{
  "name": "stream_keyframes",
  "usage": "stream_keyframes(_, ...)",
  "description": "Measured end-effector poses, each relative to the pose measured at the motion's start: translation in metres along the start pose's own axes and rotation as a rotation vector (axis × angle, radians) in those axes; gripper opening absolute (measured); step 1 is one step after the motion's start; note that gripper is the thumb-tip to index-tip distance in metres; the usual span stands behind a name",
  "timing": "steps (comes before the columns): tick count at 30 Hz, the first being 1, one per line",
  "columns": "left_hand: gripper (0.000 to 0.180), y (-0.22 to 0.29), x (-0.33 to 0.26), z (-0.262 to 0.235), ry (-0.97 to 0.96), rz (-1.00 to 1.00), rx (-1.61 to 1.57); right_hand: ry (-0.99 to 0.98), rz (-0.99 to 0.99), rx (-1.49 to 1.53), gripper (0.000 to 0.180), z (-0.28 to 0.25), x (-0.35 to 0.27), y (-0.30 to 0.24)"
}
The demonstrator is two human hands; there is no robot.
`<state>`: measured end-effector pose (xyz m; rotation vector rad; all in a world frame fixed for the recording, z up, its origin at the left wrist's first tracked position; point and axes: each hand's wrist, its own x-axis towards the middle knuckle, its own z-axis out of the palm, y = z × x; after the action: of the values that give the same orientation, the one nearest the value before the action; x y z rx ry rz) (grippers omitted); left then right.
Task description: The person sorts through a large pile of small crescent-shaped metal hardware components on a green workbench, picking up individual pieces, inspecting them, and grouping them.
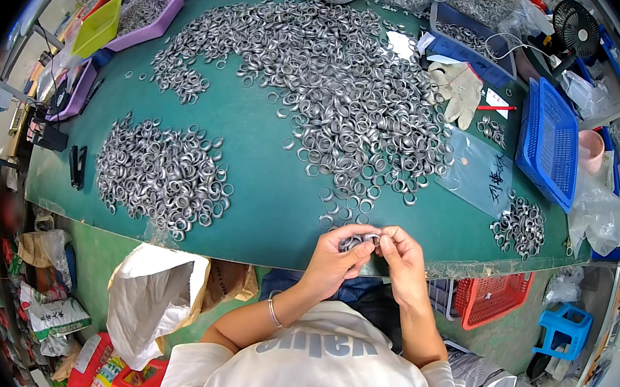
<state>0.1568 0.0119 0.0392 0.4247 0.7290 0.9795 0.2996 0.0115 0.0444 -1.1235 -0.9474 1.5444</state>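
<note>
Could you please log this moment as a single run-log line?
left hand: holds metal rings | right hand: pinches same rings | place: near edge of green table | big ring pile beyond

Forearms bent inward; left hand and right hand meet, fingertips pinched together, bracelet on left wrist.

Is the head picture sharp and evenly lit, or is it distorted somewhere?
Head view: even light, soft shadows; the green table edge bends strongly, fisheye corners are black; the ring pile glints slightly; both hands, left hand and right hand, look sharp.
</note>
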Motion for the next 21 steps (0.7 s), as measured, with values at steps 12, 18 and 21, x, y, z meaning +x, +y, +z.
stream_keyframes(12,0.018,0.004,0.0,-0.004,-0.026,-0.12,-0.265,0.431,-0.6,-1.409,0.012,-0.031,0.045,-0.008)
stream_keyframes(18,0.019,0.007,0.001,-0.006,0.0,-0.133,-0.291,0.183,-0.068,0.048,0.013,-0.03,0.025,-0.008)
stream_keyframes(21,0.019,0.002,0.003,-0.009,-0.03,-0.144,-0.327,0.001,0.064,0.429,0.013,-0.028,0.018,-0.006)
